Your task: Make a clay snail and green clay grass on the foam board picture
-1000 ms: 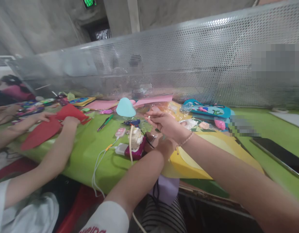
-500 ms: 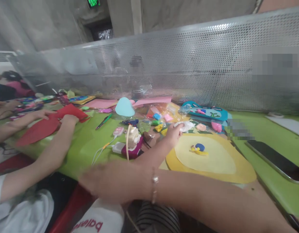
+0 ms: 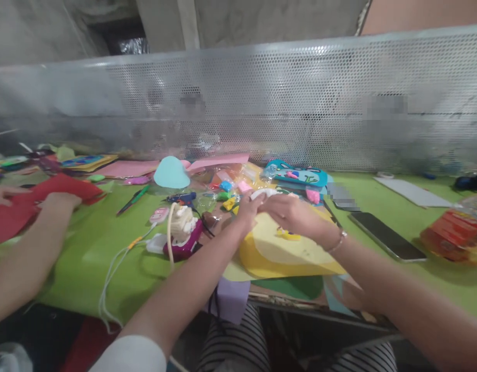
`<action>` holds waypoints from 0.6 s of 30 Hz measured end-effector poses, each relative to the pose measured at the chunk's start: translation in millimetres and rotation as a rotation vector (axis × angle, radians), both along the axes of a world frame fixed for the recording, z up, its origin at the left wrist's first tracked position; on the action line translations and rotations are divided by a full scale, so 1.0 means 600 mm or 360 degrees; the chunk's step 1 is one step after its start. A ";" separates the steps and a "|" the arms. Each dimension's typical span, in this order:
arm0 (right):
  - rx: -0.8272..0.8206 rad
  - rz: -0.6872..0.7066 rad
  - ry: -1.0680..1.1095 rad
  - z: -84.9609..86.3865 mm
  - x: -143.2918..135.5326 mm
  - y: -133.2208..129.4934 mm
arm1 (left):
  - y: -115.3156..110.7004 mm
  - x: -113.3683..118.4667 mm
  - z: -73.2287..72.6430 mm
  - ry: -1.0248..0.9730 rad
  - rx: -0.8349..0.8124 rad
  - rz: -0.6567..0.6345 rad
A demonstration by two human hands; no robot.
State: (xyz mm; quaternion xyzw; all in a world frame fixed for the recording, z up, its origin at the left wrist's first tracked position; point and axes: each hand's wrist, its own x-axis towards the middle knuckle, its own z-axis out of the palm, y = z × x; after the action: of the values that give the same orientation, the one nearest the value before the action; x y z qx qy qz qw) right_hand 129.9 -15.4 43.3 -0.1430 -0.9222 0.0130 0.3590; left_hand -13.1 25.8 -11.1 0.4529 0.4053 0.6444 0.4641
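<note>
A soft white lump (image 3: 262, 193), which looks like modelling clay, is between my two hands above the back edge of the yellow paper (image 3: 257, 261). My left hand (image 3: 249, 211) has its fingers closed on the lump. From the right, my right hand (image 3: 291, 213) reaches it with fingers bent and pressed together at its near side. Under my right hand, a small yellow clay shape (image 3: 289, 235) lies on the paler yellow layer; its blue part is mostly hidden. Lumps of blue clay (image 3: 225, 186), yellow clay (image 3: 229, 203) and pink clay (image 3: 313, 196) lie just beyond.
A purple-based power strip (image 3: 184, 247) with cables stands left of my left arm. Further left, another person's hands (image 3: 60, 201) handle red paper (image 3: 10, 219). At right are a phone (image 3: 387, 236) and a red snack packet (image 3: 455, 230). A perforated metal screen (image 3: 261, 103) closes the back.
My right hand has swung from low left over to the white lump and met my left hand there. The view has turned right, bringing the snack packet in.
</note>
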 end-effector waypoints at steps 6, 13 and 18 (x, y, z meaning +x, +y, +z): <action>-0.0349 -0.0417 0.0509 -0.047 0.075 0.071 | -0.008 0.011 0.003 -0.0277 0.0009 -0.0296; -0.0468 -0.0418 0.0605 -0.062 0.066 0.053 | -0.020 0.015 0.008 -0.0032 0.0055 -0.0237; -0.0454 -0.0421 0.0562 -0.056 0.070 0.045 | -0.027 0.015 0.012 0.0101 0.0096 -0.0215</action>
State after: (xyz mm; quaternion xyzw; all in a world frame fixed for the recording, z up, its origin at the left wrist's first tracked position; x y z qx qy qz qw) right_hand 172.2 11.7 9.5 -0.3069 -0.8074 0.1205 0.4893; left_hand -4.2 9.7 -3.6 0.5132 0.3687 0.6088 0.4796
